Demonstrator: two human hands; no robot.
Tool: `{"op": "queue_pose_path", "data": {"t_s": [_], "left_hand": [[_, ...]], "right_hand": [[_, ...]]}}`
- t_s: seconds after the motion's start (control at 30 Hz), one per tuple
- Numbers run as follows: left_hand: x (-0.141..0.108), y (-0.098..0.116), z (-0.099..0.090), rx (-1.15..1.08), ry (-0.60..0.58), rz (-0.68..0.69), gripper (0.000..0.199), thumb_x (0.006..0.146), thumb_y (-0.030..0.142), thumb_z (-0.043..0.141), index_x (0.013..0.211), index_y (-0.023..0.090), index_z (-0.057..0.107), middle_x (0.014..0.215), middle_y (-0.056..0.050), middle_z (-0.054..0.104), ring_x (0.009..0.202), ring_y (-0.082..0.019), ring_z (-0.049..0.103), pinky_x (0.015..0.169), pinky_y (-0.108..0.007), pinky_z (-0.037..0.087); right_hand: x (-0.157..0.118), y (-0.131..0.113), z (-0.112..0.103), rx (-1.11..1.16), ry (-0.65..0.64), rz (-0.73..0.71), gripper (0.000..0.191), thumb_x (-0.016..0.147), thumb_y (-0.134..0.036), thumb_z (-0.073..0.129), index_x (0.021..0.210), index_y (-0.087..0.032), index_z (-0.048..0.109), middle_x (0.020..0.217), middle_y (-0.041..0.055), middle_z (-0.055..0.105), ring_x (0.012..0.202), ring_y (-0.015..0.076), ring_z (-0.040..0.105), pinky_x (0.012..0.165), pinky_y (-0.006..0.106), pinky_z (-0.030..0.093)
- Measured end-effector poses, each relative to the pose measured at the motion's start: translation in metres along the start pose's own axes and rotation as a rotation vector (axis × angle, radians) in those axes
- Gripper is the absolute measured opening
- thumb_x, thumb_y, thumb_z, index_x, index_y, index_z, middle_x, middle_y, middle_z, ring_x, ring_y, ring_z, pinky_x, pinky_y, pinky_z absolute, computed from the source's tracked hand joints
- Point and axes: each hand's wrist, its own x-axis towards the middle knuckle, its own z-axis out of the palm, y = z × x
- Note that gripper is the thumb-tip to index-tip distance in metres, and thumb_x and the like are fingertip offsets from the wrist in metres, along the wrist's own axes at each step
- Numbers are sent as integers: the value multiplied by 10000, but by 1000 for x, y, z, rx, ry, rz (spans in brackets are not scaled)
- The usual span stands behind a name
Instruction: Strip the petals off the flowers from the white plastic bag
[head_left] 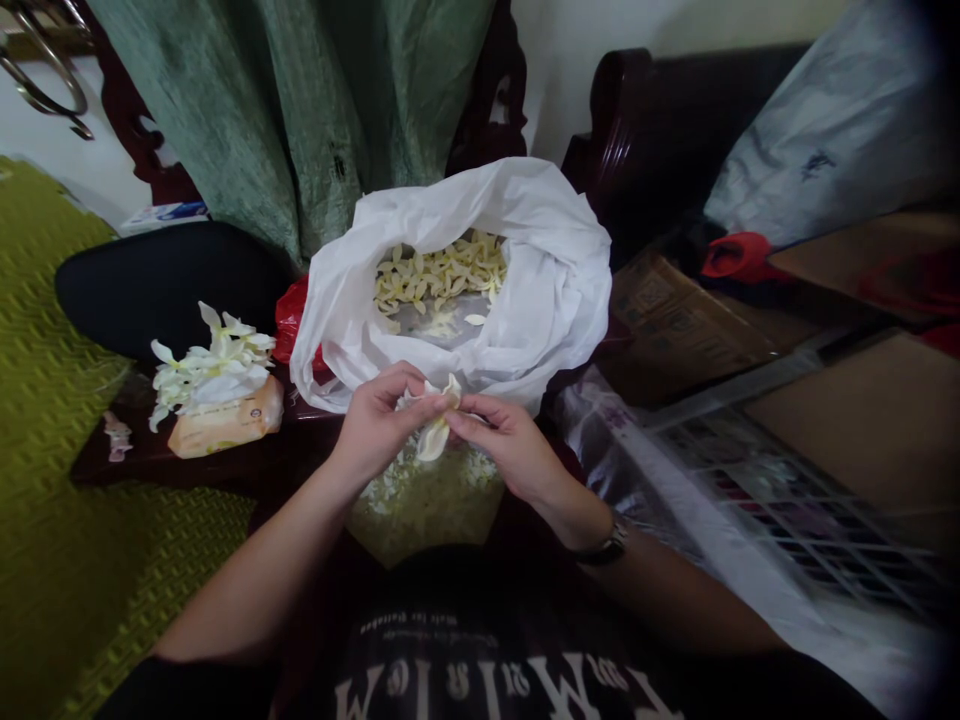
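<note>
Noting from my station: the left hand (375, 425) and right hand (502, 445) pinched a creamy flower (435, 435) between closed fingers (416, 400), just before a crinkled white plastic bag (540, 270) holding narrow petals (439, 275); whole white blooms (214, 365) lay left, on a soft wipes packet (229, 422).

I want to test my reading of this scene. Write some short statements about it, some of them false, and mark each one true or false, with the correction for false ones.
1. The left hand and right hand together hold a white flower. True.
2. The white plastic bag is empty. False: it holds pale petals.
3. A wristwatch is on the right wrist. True.
4. The bunch of white flowers lies inside the bag. False: it lies on a packet beside the bag.
</note>
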Motion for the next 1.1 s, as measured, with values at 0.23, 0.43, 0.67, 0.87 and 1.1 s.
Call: {"op": "queue_pose_path", "data": {"t_s": [0.23, 0.43, 0.67, 0.87, 1.1], "left_hand": [[-2, -12, 2, -289, 12, -198, 324, 680, 349, 899, 921, 196, 745, 842, 2, 656, 741, -126, 588, 708, -254, 480], [-4, -10, 2, -180, 22, -116, 155, 774, 334, 833, 750, 186, 794, 807, -15, 653, 757, -122, 588, 707, -234, 465], [-8, -17, -3, -207, 158, -185, 249, 798, 401, 810, 746, 174, 723, 654, 8, 644, 622, -103, 549, 637, -226, 451], [-8, -8, -35, -31, 56, -205, 238, 773, 395, 829, 844, 179, 756, 656, 18, 590, 582, -95, 484, 564, -230, 382], [5, 12, -11, 210, -110, -53, 361, 776, 428, 805, 1056, 200, 798, 852, -34, 621, 746, -150, 547, 677, -283, 430]], "right_hand": [[4, 7, -3, 154, 18, -5, 241, 765, -437, 824, 911, -245, 807, 762, -9, 697, 663, 126, 571, 674, 274, 483], [6, 11, 1, 236, 86, -16, 242, 740, -427, 849, 890, -249, 782, 814, -7, 719, 753, 148, 608, 731, 285, 504], [13, 8, -9, 397, 236, -171, 176, 763, -375, 825, 896, -279, 762, 949, -20, 765, 898, 156, 668, 940, 331, 519], [17, 0, -27, 223, 332, -228, 140, 799, -373, 802, 884, -264, 777, 914, -6, 780, 853, 156, 679, 883, 316, 530], [11, 10, -13, -84, 155, -200, 185, 846, -407, 762, 931, -244, 782, 899, 9, 768, 860, 177, 683, 836, 308, 524]]}}
